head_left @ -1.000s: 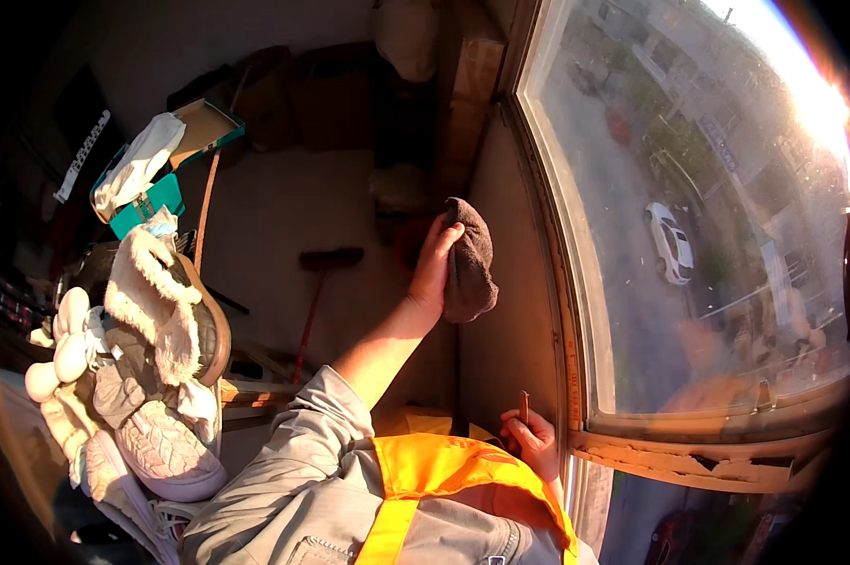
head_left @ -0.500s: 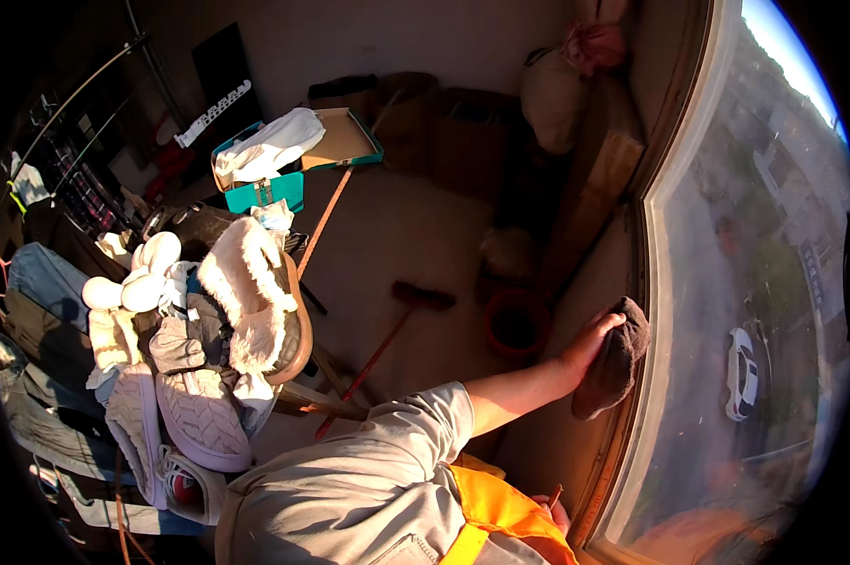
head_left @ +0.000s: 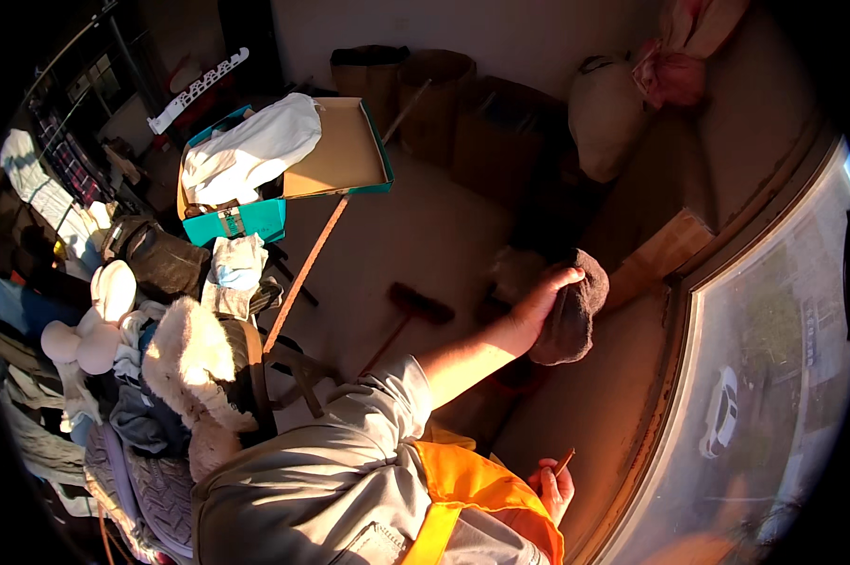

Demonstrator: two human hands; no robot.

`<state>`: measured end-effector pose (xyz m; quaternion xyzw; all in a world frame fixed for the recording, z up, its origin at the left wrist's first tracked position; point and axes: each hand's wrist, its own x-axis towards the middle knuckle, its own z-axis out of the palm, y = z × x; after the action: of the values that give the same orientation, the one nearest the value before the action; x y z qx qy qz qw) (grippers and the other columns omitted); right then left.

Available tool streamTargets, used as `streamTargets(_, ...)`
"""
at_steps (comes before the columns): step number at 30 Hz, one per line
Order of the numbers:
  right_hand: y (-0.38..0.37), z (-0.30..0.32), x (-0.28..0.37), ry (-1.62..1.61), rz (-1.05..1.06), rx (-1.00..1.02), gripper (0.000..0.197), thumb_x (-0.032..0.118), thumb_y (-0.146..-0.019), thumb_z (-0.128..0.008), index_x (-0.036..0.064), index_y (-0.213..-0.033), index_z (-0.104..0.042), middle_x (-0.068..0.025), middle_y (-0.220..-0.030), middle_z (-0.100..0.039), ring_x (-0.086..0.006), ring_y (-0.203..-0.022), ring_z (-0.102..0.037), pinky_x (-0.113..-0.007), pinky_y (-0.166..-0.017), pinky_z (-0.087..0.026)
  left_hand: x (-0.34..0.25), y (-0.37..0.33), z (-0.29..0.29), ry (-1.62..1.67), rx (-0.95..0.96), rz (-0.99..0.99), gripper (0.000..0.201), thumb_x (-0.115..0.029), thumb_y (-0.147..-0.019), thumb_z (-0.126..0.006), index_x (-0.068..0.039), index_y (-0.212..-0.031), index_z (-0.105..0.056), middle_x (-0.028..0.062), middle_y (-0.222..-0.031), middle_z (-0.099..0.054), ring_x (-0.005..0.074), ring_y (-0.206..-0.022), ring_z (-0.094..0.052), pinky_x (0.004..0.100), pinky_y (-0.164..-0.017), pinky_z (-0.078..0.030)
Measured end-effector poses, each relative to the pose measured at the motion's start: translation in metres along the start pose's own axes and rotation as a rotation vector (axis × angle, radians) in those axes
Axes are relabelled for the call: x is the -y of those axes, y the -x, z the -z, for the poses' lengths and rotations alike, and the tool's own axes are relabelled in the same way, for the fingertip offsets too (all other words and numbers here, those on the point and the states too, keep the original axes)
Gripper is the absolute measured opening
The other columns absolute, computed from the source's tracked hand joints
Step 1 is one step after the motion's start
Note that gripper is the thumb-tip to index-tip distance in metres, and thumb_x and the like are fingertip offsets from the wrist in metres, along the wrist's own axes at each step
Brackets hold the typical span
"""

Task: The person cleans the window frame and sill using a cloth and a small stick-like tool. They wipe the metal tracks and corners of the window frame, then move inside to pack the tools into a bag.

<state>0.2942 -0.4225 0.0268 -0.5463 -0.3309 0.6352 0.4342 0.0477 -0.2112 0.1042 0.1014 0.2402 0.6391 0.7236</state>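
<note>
A person in a grey jacket (head_left: 312, 485) and orange apron (head_left: 472, 480) works in hard sunlight beside a window, bare hands apart at the centre and lower right of the frame. Nearest, at lower right, the right hand (head_left: 552, 488) pinches a thin brown stick (head_left: 565, 460), its tip angled toward the upper right. Farther up, just right of centre, the left hand (head_left: 538, 306) is closed on a dark brown cloth (head_left: 575, 315), thumb side uppermost, the fingers' exact wrap hidden by the cloth itself.

The cloth hangs off the right side of that grip, its long axis running nearly up and down the frame, top end leaning right. The left hand alone touches it; the right sits below, well apart. Between the cloth and the window frame (head_left: 665, 386) shows a strip of shadowed wall (head_left: 623, 363), so in the picture the right hand appears nearer the frame; true depth cannot be told.

At left, footwear is heaped in the light, a fleecy shoe (head_left: 187, 363) above a grey patterned one (head_left: 166, 494). A broom (head_left: 423, 303) lies in shade at mid-frame. Beyond, at upper left, a teal box (head_left: 250, 223) with its lid open holds a white cloth bundle (head_left: 255, 151); a pale sack (head_left: 602, 118) stands at upper right. Farthest off, through the glass at right, a white car (head_left: 721, 412) shows outside.
</note>
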Motion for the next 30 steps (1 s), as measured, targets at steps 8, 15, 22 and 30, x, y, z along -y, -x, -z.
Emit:
streamTargets(8,-0.159,-0.065,0.041,0.138,-0.063,0.206,0.013,0.011,-0.090,-0.062,0.0054,-0.101,-0.065,-0.0020,-0.075,-0.063,-0.0054,-0.049,-0.045,-0.018,-0.044,-0.033,-0.069,-0.011,0.077,-0.288,-0.217,-0.394,0.021,-0.015,-0.089,-0.061,-0.005,-0.107,-0.056,0.0066,-0.094,-0.064,0.0159,-0.082,-0.063,0.0294,-0.071,-0.054)
streamTargets(15,-0.267,-0.159,0.082,0.105,0.057,0.521,0.015,0.014,-0.092,-0.063,0.0049,-0.104,-0.064,-0.0003,-0.075,-0.063,-0.0033,-0.046,-0.041,-0.018,-0.039,-0.028,-0.053,-0.005,0.113,-0.572,-0.315,-0.513,0.037,-0.012,-0.092,-0.063,-0.002,-0.125,-0.049,0.0047,-0.107,-0.057,0.0092,-0.100,-0.053,0.0256,-0.089,-0.044)
streamTargets(22,-0.303,-0.253,0.102,0.208,0.050,0.850,0.015,0.015,-0.090,-0.065,0.0049,-0.101,-0.067,-0.0016,-0.073,-0.063,-0.0045,-0.049,-0.042,-0.019,-0.044,-0.032,-0.096,0.067,0.130,-0.626,-0.646,-0.818,0.028,-0.020,-0.094,-0.063,-0.004,-0.116,-0.060,-0.0014,-0.096,-0.057,0.0067,-0.089,-0.053,0.0221,-0.080,-0.044)
streamTargets(30,-0.281,-0.377,0.117,0.278,-0.054,1.097,0.023,0.023,-0.095,-0.056,0.0037,-0.105,-0.062,-0.0060,-0.080,-0.066,-0.0057,-0.049,-0.039,-0.021,-0.043,-0.030,-0.113,0.122,0.159,-0.619,-0.797,-0.826,0.017,-0.016,-0.095,-0.060,-0.004,-0.107,-0.062,-0.0015,-0.093,-0.060,0.0062,-0.084,-0.055,0.0234,-0.074,-0.045)
